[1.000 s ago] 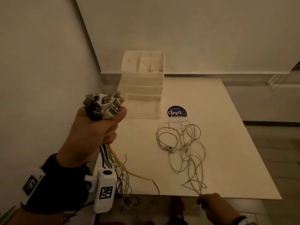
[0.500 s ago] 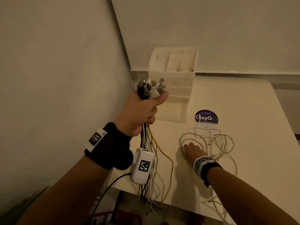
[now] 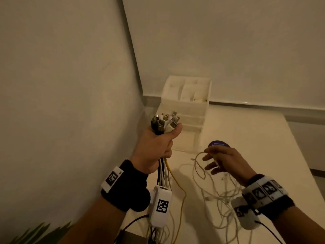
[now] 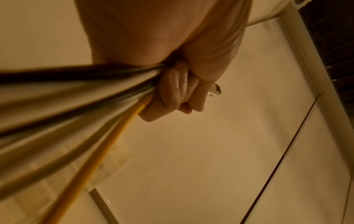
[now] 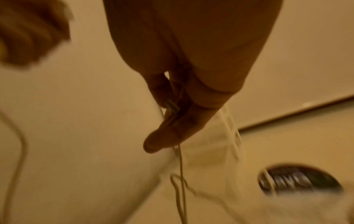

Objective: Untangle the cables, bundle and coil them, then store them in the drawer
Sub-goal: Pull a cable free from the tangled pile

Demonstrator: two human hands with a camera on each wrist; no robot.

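Observation:
My left hand (image 3: 155, 149) grips a thick bundle of cables (image 3: 164, 123) upright, plugs sticking out above the fist; black, white and one yellow cable (image 3: 177, 182) hang down from it. In the left wrist view the fingers (image 4: 172, 92) curl tightly round the cable bundle (image 4: 80, 97). My right hand (image 3: 223, 160) is raised over the table and pinches a thin white cable (image 3: 198, 166) lifted out of the loose tangle (image 3: 221, 199). In the right wrist view thumb and fingers (image 5: 168, 115) hold that white cable's plug (image 5: 172, 106). The white drawer unit (image 3: 186, 113) stands behind both hands.
The white table (image 3: 255, 138) sits in a wall corner, the left wall close to my left arm. A dark round sticker (image 3: 219, 143) lies in front of the drawer unit. Cable ends dangle over the table's near edge. A plant leaf (image 3: 35, 233) shows at bottom left.
My right hand went from below the table edge onto the tangle, then lifted a white cable up. The left hand kept its grip on the bundle while the view shifted.

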